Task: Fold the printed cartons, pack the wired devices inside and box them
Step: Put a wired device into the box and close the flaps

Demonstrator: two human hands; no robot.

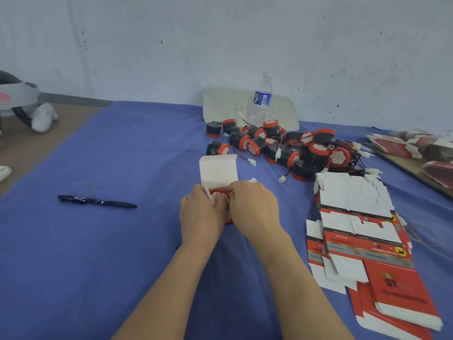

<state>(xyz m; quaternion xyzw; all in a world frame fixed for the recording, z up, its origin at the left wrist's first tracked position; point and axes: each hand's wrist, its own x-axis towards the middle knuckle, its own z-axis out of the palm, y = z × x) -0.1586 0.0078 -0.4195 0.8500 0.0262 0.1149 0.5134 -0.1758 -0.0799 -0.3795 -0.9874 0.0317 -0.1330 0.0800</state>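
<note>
Cloth: blue cloth (110, 253) covers the work surface from near edge to far wall.
Flat cartons: unfolded red-and-white flat cartons (362, 244) lie in an overlapping stack on the near right, printed faces and white flaps mixed.
Left hand: left hand (201, 213) at centre, fingers curled round the left side of the carton, gripping it.
Right hand: right hand (253, 204) touching the left one, fingers curled over the carton's right side and open mouth; fingertips hidden.
Carton: carton (218, 171) stands on the cloth between both hands, white lid flap raised on the far side.
Device: device (219, 192) sits inside the carton, only its red top showing between the hands.
Pen: dark pen (96, 201) lies well left of the hands, a thin wire loop (82, 187) just beyond it.
Loose devices: heap of black-and-red loose devices (294, 148) with red-black wires and white plugs, far right of centre.
Far stack: more flat printed sheets (414, 146) at the far right edge.
Bottle: clear water bottle (261, 100) upright behind the heap, before a white board (220, 104) leaning on the wall.
</note>
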